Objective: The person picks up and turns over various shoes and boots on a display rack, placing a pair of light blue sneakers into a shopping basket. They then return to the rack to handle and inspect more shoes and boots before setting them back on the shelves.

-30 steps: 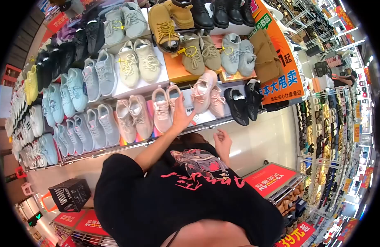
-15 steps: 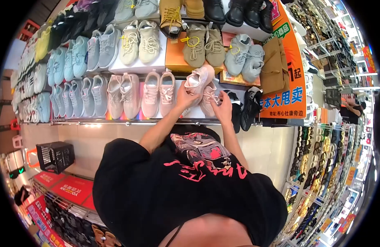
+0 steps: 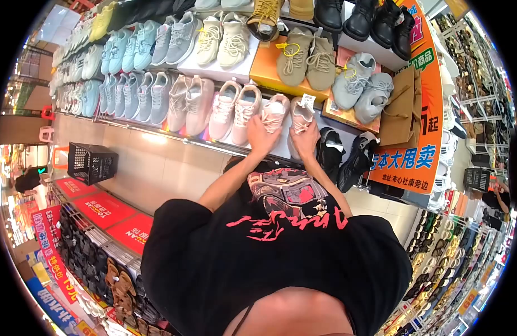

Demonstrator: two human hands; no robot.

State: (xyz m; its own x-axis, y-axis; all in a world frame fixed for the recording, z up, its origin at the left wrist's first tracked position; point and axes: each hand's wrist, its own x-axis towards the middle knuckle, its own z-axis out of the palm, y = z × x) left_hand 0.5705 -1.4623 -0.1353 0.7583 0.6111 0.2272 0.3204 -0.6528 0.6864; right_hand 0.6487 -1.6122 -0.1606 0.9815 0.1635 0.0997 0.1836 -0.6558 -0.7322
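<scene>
My left hand (image 3: pixel 263 136) is closed on the toe end of a pink shoe (image 3: pixel 275 107) in the front row of the display. Just to its right, my right hand (image 3: pixel 305 138) grips the toe of the matching pink shoe (image 3: pixel 301 112), which has a white tag at its heel. The two shoes stand side by side, slightly apart, heels away from me. Left of them is another pink pair (image 3: pixel 234 113). Black shoes (image 3: pixel 329 152) lie close to the right of my right hand.
Behind are olive shoes (image 3: pixel 295 60) on an orange box and grey shoes (image 3: pixel 352 82). A brown paper bag (image 3: pixel 400 109) stands by the orange sign (image 3: pixel 432 131). A metal rail edges the display. A black basket (image 3: pixel 92 163) is on the left. Another person (image 3: pixel 496 199) is far right.
The left pink shoe, earlier tilted over its mate, now stands beside it. My right hand has closed on the right shoe. The view has shifted, showing more of the right side.
</scene>
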